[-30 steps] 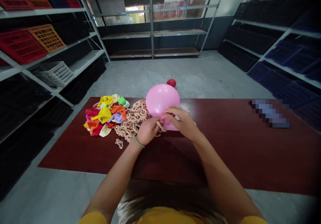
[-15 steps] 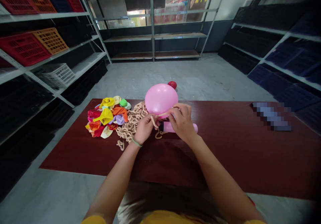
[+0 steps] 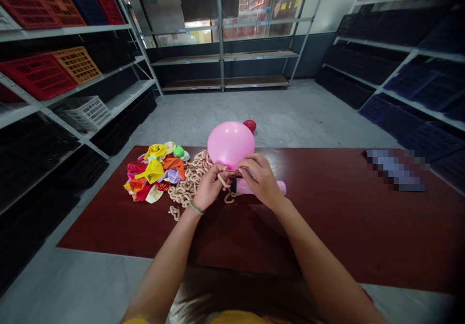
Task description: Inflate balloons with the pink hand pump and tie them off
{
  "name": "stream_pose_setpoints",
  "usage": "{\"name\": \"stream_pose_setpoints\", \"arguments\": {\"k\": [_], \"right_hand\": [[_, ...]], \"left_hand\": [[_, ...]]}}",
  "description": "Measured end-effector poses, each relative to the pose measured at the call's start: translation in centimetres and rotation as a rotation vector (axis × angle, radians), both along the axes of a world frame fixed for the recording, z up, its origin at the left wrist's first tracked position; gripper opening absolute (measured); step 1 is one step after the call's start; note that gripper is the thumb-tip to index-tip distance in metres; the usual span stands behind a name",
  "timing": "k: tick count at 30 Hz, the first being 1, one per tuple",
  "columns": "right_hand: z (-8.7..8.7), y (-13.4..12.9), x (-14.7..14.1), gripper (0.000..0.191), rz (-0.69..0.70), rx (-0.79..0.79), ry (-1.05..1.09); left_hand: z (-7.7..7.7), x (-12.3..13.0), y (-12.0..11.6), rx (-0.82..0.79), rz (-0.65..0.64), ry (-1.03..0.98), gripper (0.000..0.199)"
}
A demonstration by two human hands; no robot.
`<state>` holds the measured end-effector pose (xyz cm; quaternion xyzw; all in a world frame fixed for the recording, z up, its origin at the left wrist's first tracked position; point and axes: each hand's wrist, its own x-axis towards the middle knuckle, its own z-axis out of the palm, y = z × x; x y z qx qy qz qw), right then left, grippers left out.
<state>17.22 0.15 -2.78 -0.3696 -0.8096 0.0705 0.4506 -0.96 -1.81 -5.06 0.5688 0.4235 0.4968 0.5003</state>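
"What have the hands got?"

"The left hand [image 3: 210, 187] pinches a tan strand [image 3: 221, 179] just under the pink balloon [image 3: 230, 145]. The right hand [image 3: 259, 181] curls in against the balloon's neck, but what it grips is hard to tell. The two are close together, almost touching."

"Where's the balloon?"

"Inflated and round, just above both hands, over the far edge of the worktop [image 3: 327, 217]."

"What's around it?"

"Left of the balloon sits a heap of tan loops [image 3: 191, 183], and beyond that a pile of flat coloured balloons [image 3: 152, 171]. A pink tube [image 3: 263, 187] lies just below it, under the right hand. Behind it, a small red balloon [image 3: 249, 125] sits on the floor [image 3: 290, 106]."
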Motion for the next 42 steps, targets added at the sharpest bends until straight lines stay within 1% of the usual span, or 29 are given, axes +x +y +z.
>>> {"name": "stream_pose_setpoints", "arguments": {"k": [2,4,7,11,15,17,21,26,30,32,36,38,40,42], "right_hand": [[-0.1,0.2,-0.1,0.017,0.091,-0.047,-0.014],[-0.4,0.3,-0.2,0.017,0.117,-0.062,-0.023],[-0.8,0.6,-0.2,0.016,0.118,-0.048,-0.03],[-1.1,0.8,0.0,0.012,0.123,-0.008,-0.069],[-1.4,0.4,-0.3,0.011,0.071,0.009,-0.122],[-1.6,0.0,-0.6,0.01,0.054,0.026,-0.145],[-1.8,-0.5,-1.4,0.009,0.028,0.102,-0.188],[-1.8,-1.0,-2.3,0.007,-0.029,0.177,-0.158],[-2.0,-1.4,-2.6,0.009,-0.082,0.236,-0.111],[-1.9,-1.5,-2.5,0.009,-0.057,0.195,-0.077],[-1.0,-1.2,-2.0,0.011,0.081,-0.026,0.062],[-0.6,-1.0,-1.7,0.011,0.129,-0.12,0.125],[-0.3,-0.9,-1.6,0.011,0.161,-0.183,0.145],[-0.2,-0.8,-1.4,0.014,0.183,-0.205,0.133]], "left_hand": [[-0.1,0.1,-0.3,0.024,-0.023,0.087,0.024],[-0.1,0.2,-0.5,0.042,-0.042,0.156,0.023],[-0.1,0.4,-0.7,0.057,-0.073,0.213,0.022],[0.1,0.4,-0.7,0.094,-0.09,0.24,0.02],[0.2,0.2,-0.8,0.085,-0.09,0.23,0.019],[0.1,0.0,-0.9,0.062,-0.057,0.181,0.02],[-0.7,0.0,-0.8,0.055,0.058,0.046,0.024],[-1.2,0.4,-0.9,0.106,0.17,-0.01,0.022],[-1.4,0.6,-1.0,0.135,0.203,-0.014,0.02],[-1.4,0.5,-0.9,0.156,0.191,-0.026,0.019],[-1.2,0.2,-0.6,0.18,0.158,-0.059,0.019],[-1.1,0.1,-0.5,0.179,0.142,-0.078,0.02],[-1.1,0.0,-0.4,0.16,0.117,-0.096,0.022],[-1.2,-0.1,-0.2,0.135,0.089,-0.118,0.024]]}}
